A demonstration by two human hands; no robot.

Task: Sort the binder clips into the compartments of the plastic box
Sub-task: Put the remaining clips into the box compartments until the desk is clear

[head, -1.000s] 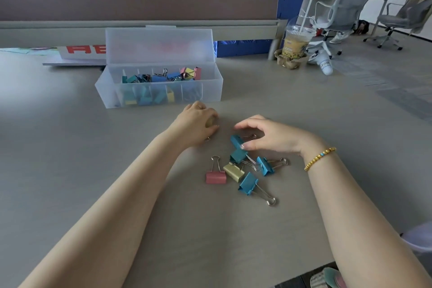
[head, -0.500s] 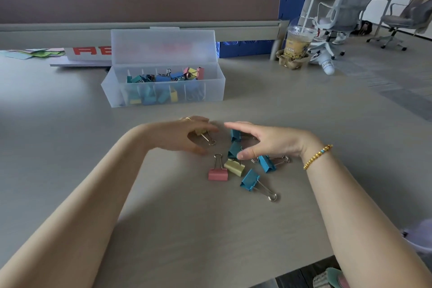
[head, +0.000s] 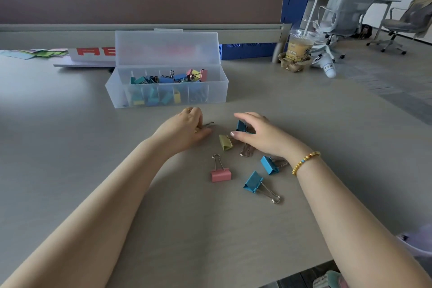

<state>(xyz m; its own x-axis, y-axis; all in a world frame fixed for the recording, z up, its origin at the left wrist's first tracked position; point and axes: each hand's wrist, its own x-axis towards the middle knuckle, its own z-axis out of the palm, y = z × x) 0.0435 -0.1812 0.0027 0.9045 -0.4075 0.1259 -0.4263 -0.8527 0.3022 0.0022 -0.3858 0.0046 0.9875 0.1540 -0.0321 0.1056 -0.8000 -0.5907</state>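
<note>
The clear plastic box [head: 217,93] stands open at the table's far middle, with several blue, yellow and pink binder clips in its compartments. My left hand [head: 182,130] is closed around a clip; only its wire handle [head: 208,124] shows. My right hand [head: 264,138] curls over a blue clip [head: 240,126], pinching it between fingers and thumb. The thumb tip touches a yellow clip [head: 225,142]. Loose on the table lie a pink clip [head: 221,175] and two blue clips [head: 270,165] [head: 253,182]. A wire handle [head: 246,151] pokes out under my right palm.
An iced drink cup [head: 299,47] in a cardboard holder stands at the back right beside a blue crate [head: 245,50]. A sign with red letters [head: 93,54] and papers lie at the back left. Office chairs and a person are beyond the table. The table's front edge runs at the lower right.
My left hand has pulled left with a clip closed inside it. My right hand has closed over the blue clip, and the yellow clip has slid up toward the thumb.
</note>
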